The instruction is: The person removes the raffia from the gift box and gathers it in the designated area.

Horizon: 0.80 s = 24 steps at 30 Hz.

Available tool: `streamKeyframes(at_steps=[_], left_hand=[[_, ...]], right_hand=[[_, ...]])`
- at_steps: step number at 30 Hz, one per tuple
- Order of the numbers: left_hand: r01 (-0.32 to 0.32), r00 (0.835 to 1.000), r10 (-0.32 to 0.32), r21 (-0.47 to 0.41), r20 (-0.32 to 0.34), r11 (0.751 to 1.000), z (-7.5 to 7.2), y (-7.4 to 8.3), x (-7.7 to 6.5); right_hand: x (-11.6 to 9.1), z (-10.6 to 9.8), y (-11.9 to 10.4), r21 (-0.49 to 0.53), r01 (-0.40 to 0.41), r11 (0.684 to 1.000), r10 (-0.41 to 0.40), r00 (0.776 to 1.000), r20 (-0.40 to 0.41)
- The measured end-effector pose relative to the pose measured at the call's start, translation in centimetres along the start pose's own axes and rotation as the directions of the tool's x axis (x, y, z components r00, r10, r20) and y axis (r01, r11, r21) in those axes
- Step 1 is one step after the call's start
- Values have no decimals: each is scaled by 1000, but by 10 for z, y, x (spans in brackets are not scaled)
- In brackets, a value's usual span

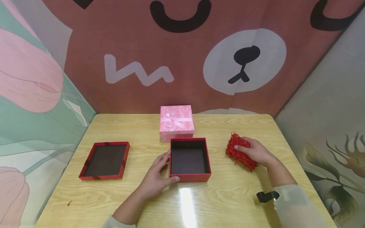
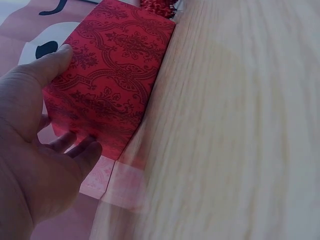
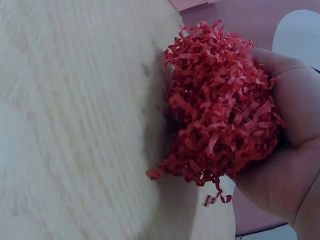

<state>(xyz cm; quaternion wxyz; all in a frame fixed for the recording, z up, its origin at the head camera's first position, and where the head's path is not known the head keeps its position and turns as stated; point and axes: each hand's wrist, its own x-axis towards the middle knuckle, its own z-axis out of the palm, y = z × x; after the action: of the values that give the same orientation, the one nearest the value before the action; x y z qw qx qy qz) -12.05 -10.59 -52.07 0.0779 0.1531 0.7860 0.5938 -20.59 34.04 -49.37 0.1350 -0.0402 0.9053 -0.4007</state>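
Observation:
In the head view, an uncovered red box base point(image 1: 190, 178) with a dark inside stands at the middle of the table. My left hand point(image 1: 155, 179) holds it at its left side, thumb at the front left corner and fingers along the left wall. The left wrist view shows the box's patterned red outside point(image 2: 117, 65) beside the left hand point(image 2: 45, 135). Off to the right, my right hand point(image 1: 256, 152) grips a wad of red shredded paper point(image 1: 238, 153). Seen from the right wrist, the crinkled strips point(image 3: 220, 105) bulge out from the hand point(image 3: 290, 130), close over the table, with some ends dangling.
A red-rimmed box lid point(image 1: 106, 160) lies at the left, its dark inner side up. Right behind the red box stands a pink gift box point(image 1: 176, 123) with a ribbon bow. A small red scrap point(image 1: 69, 203) lies on the wooden table point(image 1: 228, 202) at front left.

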Motion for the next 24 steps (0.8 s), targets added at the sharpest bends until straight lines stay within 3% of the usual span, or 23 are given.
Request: streamKeyframes(at_steps=[10, 17, 24], left_hand=[[-2, 1000, 2, 6, 5, 1000, -1, 1, 0], [-13, 1000, 13, -3, 7, 1000, -1, 2, 0], [-15, 1000, 15, -1, 9, 1000, -1, 2, 0]], right_hand=[[7, 3, 15, -140, -19, 990, 12, 999, -48], [7, 7, 12, -270, 16, 963, -45, 994, -104], [6, 12, 11, -283, 4, 959, -34, 994, -100]])
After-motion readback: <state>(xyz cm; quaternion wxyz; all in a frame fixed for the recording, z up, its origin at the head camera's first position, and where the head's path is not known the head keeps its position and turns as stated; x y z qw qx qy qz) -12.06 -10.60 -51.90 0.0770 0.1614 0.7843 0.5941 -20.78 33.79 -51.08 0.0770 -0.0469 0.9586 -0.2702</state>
